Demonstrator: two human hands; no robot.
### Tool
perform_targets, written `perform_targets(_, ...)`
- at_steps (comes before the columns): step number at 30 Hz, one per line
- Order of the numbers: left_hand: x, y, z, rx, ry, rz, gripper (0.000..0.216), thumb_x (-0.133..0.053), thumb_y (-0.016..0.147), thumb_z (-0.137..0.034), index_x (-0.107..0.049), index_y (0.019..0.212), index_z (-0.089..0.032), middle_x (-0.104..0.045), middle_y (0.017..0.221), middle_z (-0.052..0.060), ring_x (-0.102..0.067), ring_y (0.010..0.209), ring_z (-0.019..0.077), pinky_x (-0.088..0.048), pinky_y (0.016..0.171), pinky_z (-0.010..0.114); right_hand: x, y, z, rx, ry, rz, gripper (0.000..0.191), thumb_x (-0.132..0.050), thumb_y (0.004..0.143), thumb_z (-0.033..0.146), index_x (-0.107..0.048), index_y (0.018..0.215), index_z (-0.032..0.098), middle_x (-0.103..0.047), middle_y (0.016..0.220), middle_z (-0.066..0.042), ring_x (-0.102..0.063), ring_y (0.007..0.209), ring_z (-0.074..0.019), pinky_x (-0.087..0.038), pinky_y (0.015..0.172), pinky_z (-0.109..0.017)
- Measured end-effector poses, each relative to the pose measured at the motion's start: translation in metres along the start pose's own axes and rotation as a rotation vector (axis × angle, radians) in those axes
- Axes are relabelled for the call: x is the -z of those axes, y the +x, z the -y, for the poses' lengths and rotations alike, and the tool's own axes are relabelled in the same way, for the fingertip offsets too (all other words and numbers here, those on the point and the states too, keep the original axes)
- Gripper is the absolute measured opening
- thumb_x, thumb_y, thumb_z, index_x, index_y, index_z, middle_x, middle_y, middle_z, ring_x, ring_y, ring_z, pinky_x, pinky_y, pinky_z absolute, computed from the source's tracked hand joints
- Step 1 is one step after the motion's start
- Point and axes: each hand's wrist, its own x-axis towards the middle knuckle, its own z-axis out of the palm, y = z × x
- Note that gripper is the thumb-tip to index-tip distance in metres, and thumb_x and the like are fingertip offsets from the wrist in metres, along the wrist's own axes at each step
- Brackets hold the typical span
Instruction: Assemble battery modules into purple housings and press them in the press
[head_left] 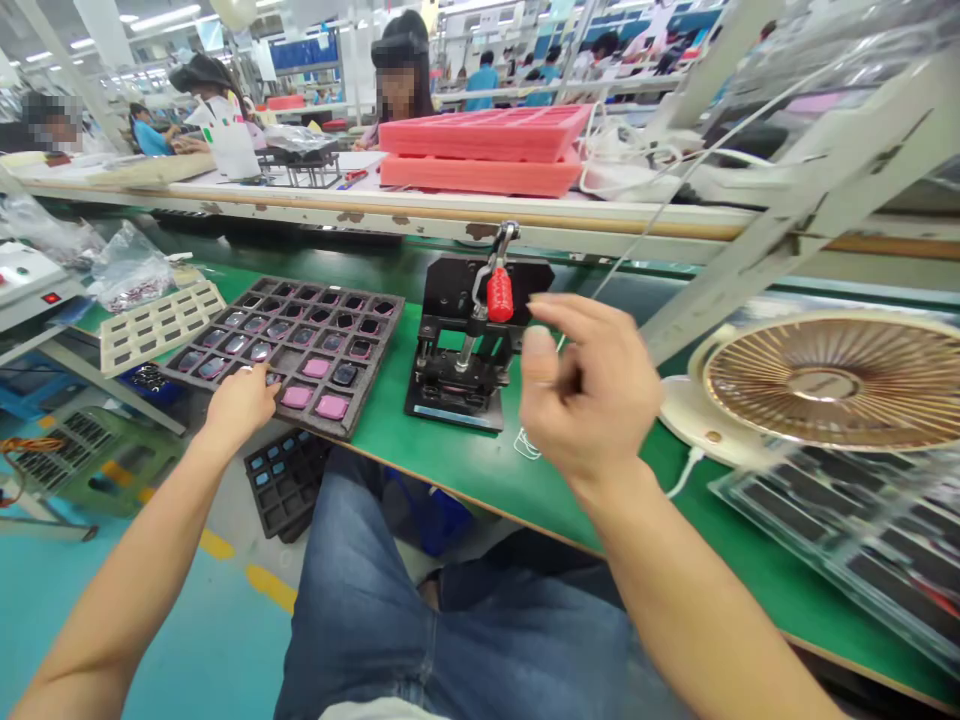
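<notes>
My left hand (pixel 241 402) reaches over the dark foam tray (pixel 358 408), its fingers closed at a small watch-like part (pixel 273 380) in a near cell; the grip is partly hidden. Other cells hold rounded parts with glossy dark faces, and some show pink faces (pixel 331 406). My right hand (pixel 589 390) is raised to the right of a black clamping fixture (pixel 461 375). Its thumb and forefinger are apart with nothing seen between them. Beside those fingertips is the fixture's red lever handle (pixel 499 295), with a visible gap.
A cream tray (pixel 161 325) lies left of the foam tray. Right of me stand a fan (pixel 825 385) and clear plastic trays (pixel 847 530). Pink foam trays (pixel 480 150) are stacked on the shelf ahead. Another dark tray (pixel 281 480) sits below the green bench (pixel 420 450). People work beyond.
</notes>
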Motion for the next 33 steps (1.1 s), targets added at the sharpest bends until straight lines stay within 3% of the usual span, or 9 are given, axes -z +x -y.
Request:
perform_targets(3,-0.001,0.011,0.002,0.029,-0.070,0.039,0.038,-0.073,0.079,-0.024,-0.074,0.116,-0.014,-0.078,0.108,0.025,-0.071,0.117,0.0488,-0.049,0.107,0.062,0.020,-0.022,-0.002,-0.218,0.084,-0.063,0.021,-0.062,0.105,0.041,-0.077,0.097,0.029,-0.069,0.082,-0.005,-0.057,0.061,-0.0206,-0.044,0.056,-0.038)
perform_targets(6,0.004,0.016,0.009,0.067,-0.216,0.040,0.039,-0.077,0.075,-0.029,-0.075,0.111,-0.016,-0.080,0.105,0.020,-0.072,0.115,0.0462,-0.050,0.107,0.059,0.038,-0.056,-0.008,-0.510,0.296,0.058,0.029,-0.061,0.105,0.047,-0.075,0.088,0.028,-0.057,0.070,-0.001,-0.048,0.055,-0.0184,-0.039,0.051,-0.035)
perform_targets(11,0.031,0.000,0.018,0.105,-0.673,0.039,0.059,-0.070,0.081,-0.053,-0.069,0.132,-0.023,-0.082,0.101,0.005,-0.077,0.100,0.0312,-0.061,0.093,0.050,0.060,-0.111,-0.018,-0.817,0.622,-0.027,0.055,-0.047,0.109,0.061,-0.072,0.075,0.026,-0.063,0.083,-0.006,-0.066,0.075,-0.0223,-0.057,0.065,-0.038)
perform_targets(15,0.038,-0.042,-0.011,0.082,-1.101,0.112,0.043,-0.070,0.086,-0.057,-0.072,0.126,-0.042,-0.083,0.113,-0.012,-0.074,0.114,0.0261,-0.061,0.095,0.049,0.063,-0.145,-0.008,-1.053,0.697,0.028,0.065,-0.043,0.107,0.072,-0.080,0.084,0.025,-0.062,0.060,-0.004,-0.057,0.050,-0.0169,-0.049,0.046,-0.031)
perform_targets(17,0.027,-0.073,-0.043,0.079,-1.208,0.226,0.037,-0.065,0.093,-0.062,-0.076,0.121,-0.041,-0.082,0.122,-0.008,-0.075,0.112,0.0282,-0.063,0.087,0.050,0.058,-0.155,0.004,-1.129,0.852,0.145,0.061,-0.047,0.106,0.073,-0.083,0.099,0.025,-0.069,0.061,-0.006,-0.062,0.048,-0.0190,-0.054,0.047,-0.034)
perform_targets(21,-0.010,-0.142,-0.117,0.101,-1.369,0.506,0.041,-0.074,0.092,-0.058,-0.075,0.124,-0.033,-0.082,0.123,0.011,-0.079,0.090,0.0305,-0.062,0.059,0.045,0.043,-0.163,0.034,-0.979,0.881,0.214,0.019,-0.084,0.092,0.046,-0.085,0.106,0.033,-0.082,0.091,-0.006,-0.079,0.073,-0.0238,-0.069,0.071,-0.041)
perform_targets(24,-0.028,-0.180,-0.153,0.144,-1.500,0.646,0.041,-0.077,0.094,-0.049,-0.071,0.129,-0.028,-0.081,0.115,0.013,-0.077,0.078,0.0255,-0.059,0.050,0.037,0.037,-0.163,0.048,-0.729,0.785,0.263,0.015,-0.085,0.091,0.027,-0.087,0.101,0.037,-0.083,0.101,-0.004,-0.081,0.089,-0.0246,-0.071,0.081,-0.042)
perform_targets(29,-0.031,-0.200,-0.167,0.058,-1.431,0.655,0.035,-0.073,0.099,-0.049,-0.072,0.127,-0.028,-0.079,0.097,0.004,-0.067,0.054,0.0146,-0.061,0.052,0.033,0.037,-0.173,0.051,-0.434,0.813,0.276,0.045,-0.076,0.095,0.008,-0.081,0.126,0.041,-0.080,0.129,-0.002,-0.076,0.125,-0.0286,-0.060,0.115,-0.059)
perform_targets(33,-0.027,-0.203,-0.167,0.061,-1.352,0.668,0.043,-0.069,0.103,-0.047,-0.066,0.136,-0.022,-0.078,0.115,0.009,-0.068,0.061,0.0132,-0.062,0.060,0.031,0.035,-0.182,0.050,-0.351,0.795,0.250,0.044,-0.073,0.096,0.003,-0.079,0.130,0.030,-0.081,0.127,-0.007,-0.075,0.126,-0.0285,-0.062,0.113,-0.055)
